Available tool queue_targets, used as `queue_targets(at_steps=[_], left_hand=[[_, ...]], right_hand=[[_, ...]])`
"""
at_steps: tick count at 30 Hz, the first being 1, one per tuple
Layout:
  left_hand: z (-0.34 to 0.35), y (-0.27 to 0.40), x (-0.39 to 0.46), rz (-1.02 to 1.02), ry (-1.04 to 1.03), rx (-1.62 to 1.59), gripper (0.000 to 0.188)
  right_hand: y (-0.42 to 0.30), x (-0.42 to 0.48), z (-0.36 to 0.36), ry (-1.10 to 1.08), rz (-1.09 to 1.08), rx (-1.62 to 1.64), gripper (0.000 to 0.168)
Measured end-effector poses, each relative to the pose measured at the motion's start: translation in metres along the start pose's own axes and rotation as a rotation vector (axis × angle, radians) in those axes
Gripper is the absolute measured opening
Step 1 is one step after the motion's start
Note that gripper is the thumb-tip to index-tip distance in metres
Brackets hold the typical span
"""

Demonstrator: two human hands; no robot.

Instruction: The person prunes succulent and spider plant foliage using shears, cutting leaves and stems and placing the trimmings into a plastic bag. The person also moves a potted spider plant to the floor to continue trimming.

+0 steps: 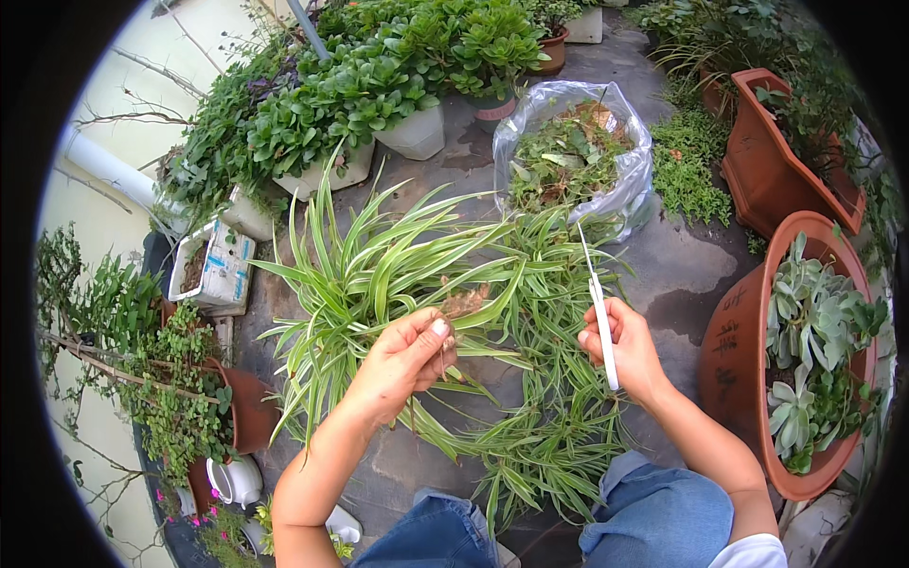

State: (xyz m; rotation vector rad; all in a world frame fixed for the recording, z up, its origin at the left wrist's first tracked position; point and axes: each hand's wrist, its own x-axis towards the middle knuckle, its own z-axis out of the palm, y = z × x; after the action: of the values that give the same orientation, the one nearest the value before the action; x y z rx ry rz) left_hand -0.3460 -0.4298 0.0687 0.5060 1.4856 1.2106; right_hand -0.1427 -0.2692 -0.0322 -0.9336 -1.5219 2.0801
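Note:
My left hand [408, 358] pinches a small clump of brown roots [465, 302] between thumb and fingers. Long green-and-white leaves of a spider plant [383, 263] fan out behind and to the left of it; whether the clump joins those leaves is hidden. In my right hand [628, 348] is a pair of white-handled scissors [602, 323], seen nearly edge-on, blades pointing up and away from me. The scissors are apart from the roots. Beneath my right hand and between my knees, a loose heap of spider plant shoots [547, 383] covers the ground.
Beyond the heap stands a clear plastic bag [639, 167] of plant cuttings [568, 156]. A large terracotta-coloured pot [731, 369] bearing writing holds succulents [809, 305] at right. White planters [415, 135] line the far left, near a foam box [220, 270] of soil. Dark ground sheeting [685, 259] lies underneath.

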Motion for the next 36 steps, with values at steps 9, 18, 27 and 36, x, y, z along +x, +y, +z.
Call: queue_targets(at_steps=[9,18,27,36], left_hand=[[0.046,0.134,0.170,0.246,-0.053,0.224,0.020],[0.062,0.125,0.250,0.587,0.426,0.798,0.058],[0.047,-0.001,0.085,0.304,-0.183,0.879,0.022],[0.006,-0.122,-0.003,-0.256,-0.812,1.503,0.055]], right_hand=[[-0.008,-0.020,-0.037,0.208,-0.014,0.043,0.021],[0.005,-0.020,-0.045,0.263,-0.005,0.125,0.021],[0.019,-0.014,-0.048,0.258,0.017,0.050,0.021],[0.042,-0.018,-0.036,0.058,0.175,-0.065,0.021]])
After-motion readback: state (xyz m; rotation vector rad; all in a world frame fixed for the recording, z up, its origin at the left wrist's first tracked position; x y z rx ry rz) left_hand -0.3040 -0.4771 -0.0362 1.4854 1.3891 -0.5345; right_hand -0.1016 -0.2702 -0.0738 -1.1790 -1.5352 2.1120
